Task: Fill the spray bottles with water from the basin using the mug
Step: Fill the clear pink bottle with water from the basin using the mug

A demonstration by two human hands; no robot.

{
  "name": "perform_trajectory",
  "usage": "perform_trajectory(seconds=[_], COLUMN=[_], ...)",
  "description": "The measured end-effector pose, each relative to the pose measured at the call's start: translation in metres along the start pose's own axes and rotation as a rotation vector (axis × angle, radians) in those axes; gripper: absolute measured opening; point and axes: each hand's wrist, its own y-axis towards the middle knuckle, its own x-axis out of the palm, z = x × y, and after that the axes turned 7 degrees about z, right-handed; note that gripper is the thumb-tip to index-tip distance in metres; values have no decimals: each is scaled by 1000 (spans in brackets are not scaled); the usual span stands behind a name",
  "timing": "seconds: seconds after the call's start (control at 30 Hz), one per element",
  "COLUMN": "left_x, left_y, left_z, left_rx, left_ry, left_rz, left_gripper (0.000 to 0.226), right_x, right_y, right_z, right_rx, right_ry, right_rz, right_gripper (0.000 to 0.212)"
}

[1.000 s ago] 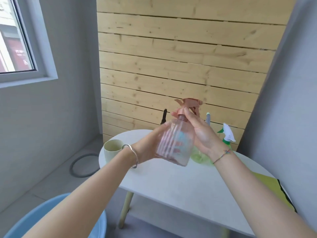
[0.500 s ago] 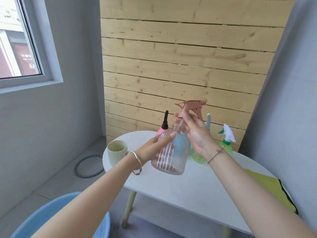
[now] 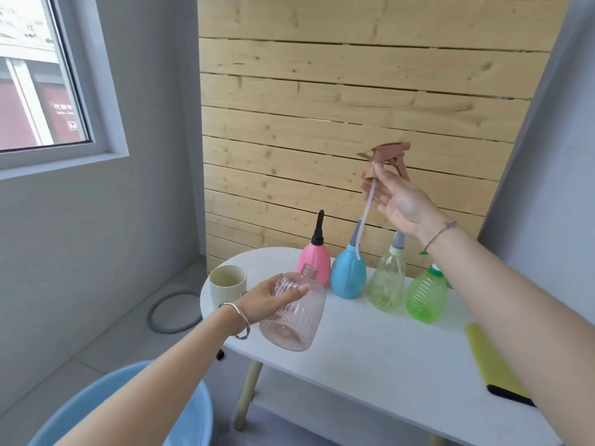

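Left hand [image 3: 273,300]: fingers and thumb curled round the shoulder of the clear pink bottle [image 3: 291,317]; the fingertips show through the ribbed wall. The bottle is tilted, base toward the camera, threaded neck uncapped and pointing up and away. It sits over the near-left edge of the white table [image 3: 370,365]; cannot tell whether the base touches the top. A silver bangle [image 3: 238,320] is on this wrist.

Right hand [image 3: 399,204]: raised well above the table, thumb and forefinger pinching the collar of the pink trigger spray head [image 3: 386,156], the other fingers loosely spread. The white dip tube [image 3: 367,214] hangs down from the head, well apart from the pink bottle's neck. Its lower end lies in front of the neck of the blue bottle [image 3: 348,278]. A thin cord bracelet [image 3: 441,233] is on this wrist.

A row stands at the back of the table, left to right:
- pink bottle with black nozzle [image 3: 314,262]
- the blue bottle
- pale yellow-green clear bottle [image 3: 386,284]
- green ribbed bottle [image 3: 426,297], its top hidden by the right forearm

All four are upright and close together.

The cream mug [image 3: 228,284] stands upright at the table's left edge, just behind the left hand. The blue basin [image 3: 128,407] is on the floor, lower left, partly under the left forearm; its contents are not visible. A yellow-green cloth [image 3: 492,365] lies at the table's right end. A grey hose loop [image 3: 170,313] lies on the floor beyond the table. The plank wall [image 3: 322,123] is behind and a window [image 3: 42,75] is upper left.
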Motion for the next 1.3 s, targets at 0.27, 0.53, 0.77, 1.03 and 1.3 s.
perform_trajectory(seconds=[0.27,0.53,0.77,1.03,1.3], left_x=[5,0,-12,-32,-65], left_y=[-4,-9,-14,-25,-54], left_z=[-33,-61,-75,-75,-86], left_rx=[-32,-72,-85,-56,-75], left_ry=[-101,-148,-141,-136,-151], left_rz=[69,80,122,164,261], left_gripper=[76,78,69,64,65], right_x=[-20,-35,-36,-20,66], right_y=[-26,-49,-45,-43,-56], right_z=[118,220,243,233,249], right_rx=[234,360,330,-23,229], right_ry=[-589,-704,-795,-1171,-661], right_rz=[-135,-111,-43,150,16], right_gripper=[8,24,24,35,27])
